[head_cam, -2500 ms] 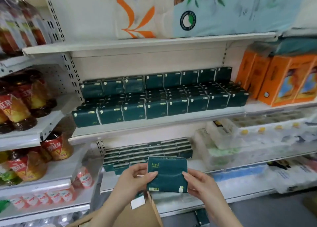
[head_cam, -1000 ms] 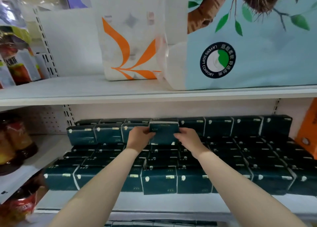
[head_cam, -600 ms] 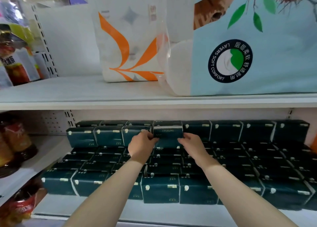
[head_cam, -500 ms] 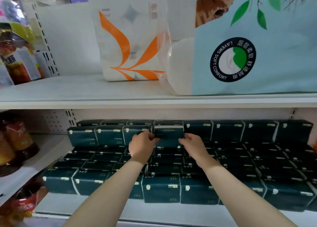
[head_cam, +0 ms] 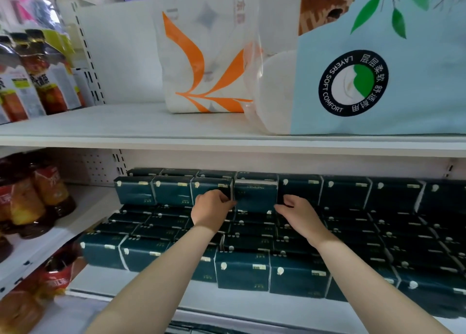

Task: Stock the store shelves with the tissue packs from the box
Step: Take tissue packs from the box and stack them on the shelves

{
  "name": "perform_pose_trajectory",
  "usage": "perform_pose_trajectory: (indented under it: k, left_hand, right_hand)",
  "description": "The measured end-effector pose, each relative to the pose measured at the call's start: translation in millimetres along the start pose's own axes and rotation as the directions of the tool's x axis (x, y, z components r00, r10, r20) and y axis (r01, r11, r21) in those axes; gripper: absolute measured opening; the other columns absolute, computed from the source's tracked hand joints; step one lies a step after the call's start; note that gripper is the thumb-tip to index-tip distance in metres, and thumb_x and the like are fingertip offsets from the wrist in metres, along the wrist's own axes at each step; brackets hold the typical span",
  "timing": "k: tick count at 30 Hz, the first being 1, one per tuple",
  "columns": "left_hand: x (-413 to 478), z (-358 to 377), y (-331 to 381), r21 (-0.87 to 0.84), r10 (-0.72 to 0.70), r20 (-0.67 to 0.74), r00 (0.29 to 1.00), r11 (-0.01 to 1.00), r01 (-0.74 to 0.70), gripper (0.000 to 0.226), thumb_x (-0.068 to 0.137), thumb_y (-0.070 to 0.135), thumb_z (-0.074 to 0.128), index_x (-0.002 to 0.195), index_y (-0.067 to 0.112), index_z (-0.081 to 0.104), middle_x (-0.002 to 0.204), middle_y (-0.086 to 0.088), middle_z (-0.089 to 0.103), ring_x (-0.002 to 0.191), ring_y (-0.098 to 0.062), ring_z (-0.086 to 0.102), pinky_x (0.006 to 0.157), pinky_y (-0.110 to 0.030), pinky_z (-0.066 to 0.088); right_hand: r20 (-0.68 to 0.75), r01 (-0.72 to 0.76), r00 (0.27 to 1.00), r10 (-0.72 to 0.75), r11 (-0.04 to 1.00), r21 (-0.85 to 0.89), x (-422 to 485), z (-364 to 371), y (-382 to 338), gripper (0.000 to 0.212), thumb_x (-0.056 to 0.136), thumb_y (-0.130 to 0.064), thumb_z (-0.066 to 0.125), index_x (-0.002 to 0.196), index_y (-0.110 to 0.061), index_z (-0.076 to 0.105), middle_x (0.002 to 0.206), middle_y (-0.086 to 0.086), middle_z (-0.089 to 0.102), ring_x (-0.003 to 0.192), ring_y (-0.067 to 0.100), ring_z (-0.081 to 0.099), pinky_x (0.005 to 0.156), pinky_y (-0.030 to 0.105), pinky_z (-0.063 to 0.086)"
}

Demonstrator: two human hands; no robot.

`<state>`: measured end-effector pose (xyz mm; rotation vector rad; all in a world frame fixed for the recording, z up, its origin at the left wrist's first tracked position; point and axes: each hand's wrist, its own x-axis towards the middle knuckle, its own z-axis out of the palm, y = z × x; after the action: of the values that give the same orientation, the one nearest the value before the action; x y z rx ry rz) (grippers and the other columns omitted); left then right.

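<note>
Nearest the front edge of the middle shelf [head_cam: 252, 306], a front row of packs [head_cam: 242, 270] stood upright, side by side, with printed faces outward. Behind this row, further dark green packs lay flat in overlapping layers [head_cam: 353, 233] across the shelf's depth.

Both forearms reached over the front row and the flat layers. The left hand [head_cam: 211, 210] was at the left side of one tissue pack [head_cam: 254, 195], fingers curled against that side. The right hand [head_cam: 300, 215] was at the pack's lower right corner, its fingers curled and its fingertips on the pack. Both hands were thus clamped on the same pack.

The tissue pack stood upright in the back row [head_cam: 345, 193], near the rear edge of the middle shelf, between one neighbouring pack on its left and one on its right, and just beside both. Its small print read upside down.

On the upper shelf [head_cam: 100, 132], a white bag with orange leaf marks [head_cam: 201, 56] stood beside a light blue bag with a round emblem [head_cam: 408, 86]. Bottles [head_cam: 42, 202] stood on the adjoining shelving to the left.
</note>
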<state>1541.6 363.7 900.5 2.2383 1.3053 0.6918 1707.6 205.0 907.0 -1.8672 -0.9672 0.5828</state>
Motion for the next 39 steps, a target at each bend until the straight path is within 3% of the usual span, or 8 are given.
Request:
perform_pose_trajectory:
  k: [4, 9, 13, 17, 21, 29, 34, 39]
  left_hand:
    - [-8.5, -21.9, -7.1, -0.008, 0.021, -0.015, 1.000, 1.000, -0.021, 0.034, 0.089, 0.052, 0.071, 0.108, 0.024, 0.073, 0.099, 0.006, 0.074, 0.105, -0.020, 0.064, 0.085, -0.040, 0.058]
    - [-40.7, -58.8, -18.1, -0.056, 0.058, 0.008, 0.998, 0.997, -0.058, 0.039, 0.087, 0.048, 0.075, 0.115, 0.022, 0.072, 0.111, 0.010, 0.071, 0.097, -0.006, 0.062, 0.082, -0.019, 0.046]
    - [-98.7, -93.2, -48.4, -0.031, 0.112, -0.088, 0.990, 0.993, -0.116, 0.036, 0.085, 0.046, 0.077, 0.112, 0.022, 0.077, 0.108, 0.014, 0.071, 0.100, -0.003, 0.061, 0.089, -0.019, 0.047]
    - [-165.3, -123.5, -92.5, 0.031, 0.005, -0.148, 0.989, 1.000, 0.000, 0.034, 0.086, 0.049, 0.074, 0.113, 0.028, 0.075, 0.111, 0.017, 0.066, 0.103, -0.001, 0.056, 0.089, -0.020, 0.043]
    - [-238.1, -134.5, -141.4, 0.027, -0.182, -0.252, 0.950, 0.980, 0.195, 0.031, 0.089, 0.044, 0.074, 0.117, 0.032, 0.071, 0.112, 0.023, 0.060, 0.105, 0.003, 0.052, 0.085, -0.005, 0.034]
    - [-396.7, -138.0, -224.8, -0.057, -0.554, -0.294, 0.779, 0.824, 0.564, 0.058, 0.085, 0.056, 0.070, 0.138, 0.039, 0.055, 0.127, 0.029, 0.051, 0.119, 0.004, 0.049, 0.097, -0.020, 0.037]
    - [-469.5, -153.2, -256.3, -0.043, -0.640, -0.290, 0.712, 0.751, 0.658, 0.061, 0.087, 0.051, 0.073, 0.141, 0.033, 0.055, 0.137, 0.015, 0.058, 0.127, -0.006, 0.053, 0.107, -0.031, 0.043]
    - [-529.1, -175.9, -283.7, -0.097, -0.676, -0.235, 0.699, 0.731, 0.675, 0.062, 0.086, 0.049, 0.075, 0.141, 0.032, 0.055, 0.135, 0.016, 0.059, 0.125, -0.003, 0.053, 0.106, -0.028, 0.043]
  right_hand:
    - [-0.018, 0.197, 0.978, -0.206, 0.955, -0.222, -18.2, -2.0, -13.8, 0.065, 0.099, -0.031, 0.058, 0.156, -0.021, 0.028, 0.160, -0.003, 0.031, 0.148, 0.015, 0.028, 0.115, 0.030, 0.023]
    - [0.130, 0.390, 0.918, -0.374, 0.798, -0.460, -37.8, 24.5, -46.6, 0.071, 0.098, -0.040, 0.057, 0.158, -0.031, 0.018, 0.165, -0.012, 0.014, 0.152, 0.011, 0.013, 0.121, 0.030, 0.014]
    - [0.317, 0.596, 0.803, -0.505, 0.695, -0.403, -63.1, 68.8, -59.9, 0.075, 0.096, -0.046, 0.057, 0.158, -0.031, 0.017, 0.166, -0.009, 0.014, 0.153, 0.012, 0.010, 0.124, 0.034, 0.015]
    - [0.526, 0.755, 0.646, -0.554, 0.569, -0.327, -85.8, 123.5, -63.4, 0.078, 0.096, -0.045, 0.059, 0.159, -0.024, 0.018, 0.166, -0.002, 0.014, 0.153, 0.017, 0.013, 0.124, 0.037, 0.017]
    - [0.669, 0.784, 0.535, -0.516, 0.598, -0.166, -111.9, 177.3, -61.0, 0.077, 0.096, -0.045, 0.058, 0.158, -0.027, 0.017, 0.166, -0.006, 0.012, 0.153, 0.011, 0.008, 0.124, 0.040, 0.015]
    - [0.829, 0.771, 0.290, -0.478, 0.630, 0.094, -206.1, 271.1, -48.4, 0.069, 0.095, -0.043, 0.059, 0.155, -0.029, 0.026, 0.161, -0.012, 0.026, 0.146, 0.011, 0.027, 0.117, 0.036, 0.029]
    - [0.876, 0.715, 0.292, -0.384, 0.696, 0.067, -256.7, 302.9, -38.4, 0.070, 0.094, -0.035, 0.063, 0.155, -0.026, 0.028, 0.147, -0.010, 0.045, 0.137, 0.014, 0.039, 0.109, 0.032, 0.036]
    - [0.860, 0.663, 0.396, -0.321, 0.748, -0.026, -307.6, 331.1, -28.3, 0.064, 0.091, -0.040, 0.065, 0.148, -0.032, 0.036, 0.144, -0.011, 0.048, 0.131, 0.015, 0.047, 0.104, 0.036, 0.043]
